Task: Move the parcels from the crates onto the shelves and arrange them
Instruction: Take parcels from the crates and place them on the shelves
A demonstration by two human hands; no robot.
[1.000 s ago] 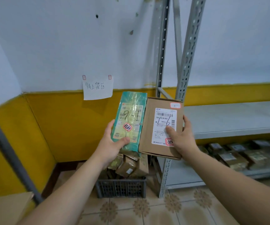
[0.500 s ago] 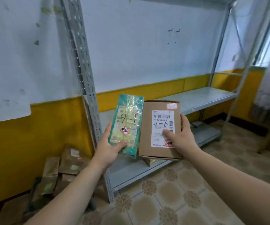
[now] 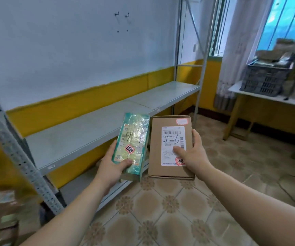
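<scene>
The left hand [image 3: 111, 168] grips a green taped parcel [image 3: 132, 146] from below, thumb across its face; the right hand [image 3: 191, 155] clasps a brown cardboard box [image 3: 169, 146] just beside it. Beyond both hands runs a grey shelf [image 3: 97, 128]; far right, a dark crate [image 3: 265, 79] sits on a table [image 3: 246, 94].

Both arms outstretched, each hand closed in a grip.
Left hand [image 3: 113, 167] cups from below, thumb on front; right hand [image 3: 192, 157] clasps sideways, thumb pressing front.
</scene>
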